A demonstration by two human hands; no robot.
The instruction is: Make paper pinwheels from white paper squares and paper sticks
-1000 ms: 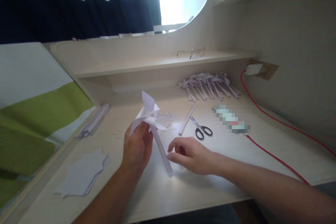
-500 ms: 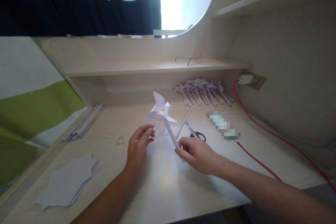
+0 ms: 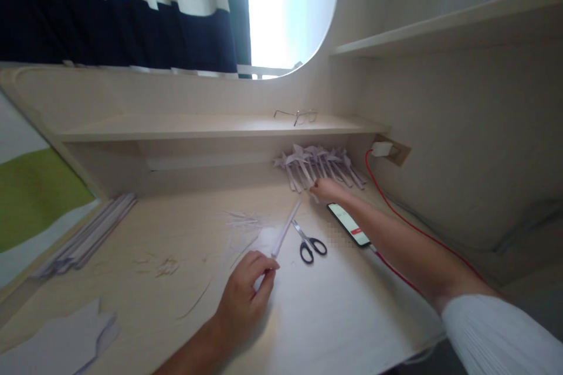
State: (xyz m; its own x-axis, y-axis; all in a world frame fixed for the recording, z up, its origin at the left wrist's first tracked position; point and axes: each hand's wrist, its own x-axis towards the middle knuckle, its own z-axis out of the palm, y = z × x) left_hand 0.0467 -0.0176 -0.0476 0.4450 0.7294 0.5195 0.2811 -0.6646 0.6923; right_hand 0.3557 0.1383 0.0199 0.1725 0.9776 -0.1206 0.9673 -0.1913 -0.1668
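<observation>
My right hand (image 3: 328, 189) reaches far across the desk to a pile of white paper pinwheels (image 3: 316, 163) under the low shelf. Its fingers close on the near end of one pinwheel's stick, which lies in with the others. My left hand (image 3: 246, 296) rests on the desk nearer to me, thumb and forefinger pinched at the near end of a rolled white paper stick (image 3: 285, 227) that lies flat. Black-handled scissors (image 3: 310, 243) lie just right of that stick.
A lit phone (image 3: 349, 224) lies by my right forearm, on a red cable (image 3: 398, 214) running to a wall charger (image 3: 382, 148). Glasses (image 3: 297, 116) sit on the shelf. Paper strips (image 3: 88, 234), cut sheets (image 3: 61, 337) and scraps (image 3: 162, 263) lie at left.
My right hand took the pinwheel from my left hand and carried it back to the pile. My left hand dropped to the desk by the loose paper stick. The view shifted right.
</observation>
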